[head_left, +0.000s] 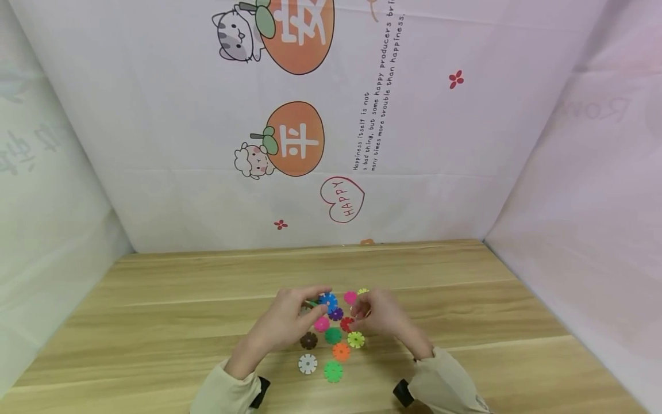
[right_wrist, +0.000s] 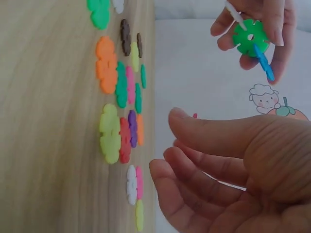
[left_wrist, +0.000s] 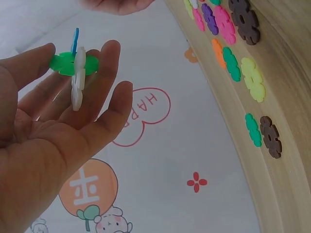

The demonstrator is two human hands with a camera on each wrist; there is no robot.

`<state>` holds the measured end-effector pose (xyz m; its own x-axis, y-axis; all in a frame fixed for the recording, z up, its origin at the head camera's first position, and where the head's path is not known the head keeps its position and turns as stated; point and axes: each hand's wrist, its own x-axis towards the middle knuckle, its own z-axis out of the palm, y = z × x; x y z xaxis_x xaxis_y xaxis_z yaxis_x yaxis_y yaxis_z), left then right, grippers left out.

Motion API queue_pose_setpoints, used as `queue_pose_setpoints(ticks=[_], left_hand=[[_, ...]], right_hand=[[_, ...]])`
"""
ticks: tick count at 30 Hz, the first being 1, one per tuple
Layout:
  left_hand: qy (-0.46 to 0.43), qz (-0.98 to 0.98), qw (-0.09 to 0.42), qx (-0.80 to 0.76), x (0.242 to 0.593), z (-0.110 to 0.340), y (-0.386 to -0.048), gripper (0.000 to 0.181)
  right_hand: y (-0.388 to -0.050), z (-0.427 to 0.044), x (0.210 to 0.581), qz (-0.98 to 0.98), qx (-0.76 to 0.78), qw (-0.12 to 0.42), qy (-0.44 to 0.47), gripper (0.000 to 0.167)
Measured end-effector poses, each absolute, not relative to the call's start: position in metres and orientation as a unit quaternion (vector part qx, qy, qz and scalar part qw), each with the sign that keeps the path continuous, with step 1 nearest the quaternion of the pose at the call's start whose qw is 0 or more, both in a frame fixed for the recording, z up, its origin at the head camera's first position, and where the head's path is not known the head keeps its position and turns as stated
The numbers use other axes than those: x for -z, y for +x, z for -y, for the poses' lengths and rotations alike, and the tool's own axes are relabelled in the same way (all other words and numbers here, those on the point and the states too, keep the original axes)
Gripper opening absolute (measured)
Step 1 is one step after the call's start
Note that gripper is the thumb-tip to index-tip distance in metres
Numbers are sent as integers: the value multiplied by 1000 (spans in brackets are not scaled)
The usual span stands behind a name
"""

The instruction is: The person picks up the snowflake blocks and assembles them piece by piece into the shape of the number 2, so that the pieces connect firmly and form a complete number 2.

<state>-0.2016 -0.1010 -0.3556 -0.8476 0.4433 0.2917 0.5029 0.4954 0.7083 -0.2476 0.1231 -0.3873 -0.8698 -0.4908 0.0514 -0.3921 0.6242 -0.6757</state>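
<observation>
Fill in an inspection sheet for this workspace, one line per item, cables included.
Surface: wood-grain table.
Job's things: a green disc with a blue disc and a white disc slotted into it; loose discs of several colours lie on the table.
Clutter: nothing seen beyond the discs.
Left hand: holds the joined piece by the green disc.
Right hand: fingers loosely curved, no disc seen in its grasp.
Cables: nothing seen.
Surroundings: printed white sheet behind, pale sheets at both sides.

Green disc (right_wrist: 244,39), blue disc (right_wrist: 264,63), white disc (left_wrist: 77,82).
</observation>
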Motion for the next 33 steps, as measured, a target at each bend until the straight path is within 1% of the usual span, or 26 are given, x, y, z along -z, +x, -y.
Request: queue_pose_setpoints(ticks=[3, 9, 17, 25, 28, 33], left_hand=[[-268, 865, 28, 423, 355, 101, -202, 38], [-264, 866, 23, 424, 355, 102, -202, 41], [-264, 865, 21, 427, 355, 101, -203, 43], [-266, 865, 20, 425, 356, 100, -203, 39], [-267, 867, 21, 421, 358, 101, -203, 37], [-270, 870, 30, 412, 360, 102, -204, 34]], right_hand=[[-247, -124, 391, -911, 319, 81, -249, 23], [-246, -124, 394, -916, 298, 120, -239, 33], [-244, -120, 399, -920, 284, 108, -249, 30], [-240, -118, 396, -926, 274, 93, -244, 34], [-239, -117, 395, -925, 276, 92, -246, 31], [-240, -117, 394, -911, 306, 94, -259, 22]])
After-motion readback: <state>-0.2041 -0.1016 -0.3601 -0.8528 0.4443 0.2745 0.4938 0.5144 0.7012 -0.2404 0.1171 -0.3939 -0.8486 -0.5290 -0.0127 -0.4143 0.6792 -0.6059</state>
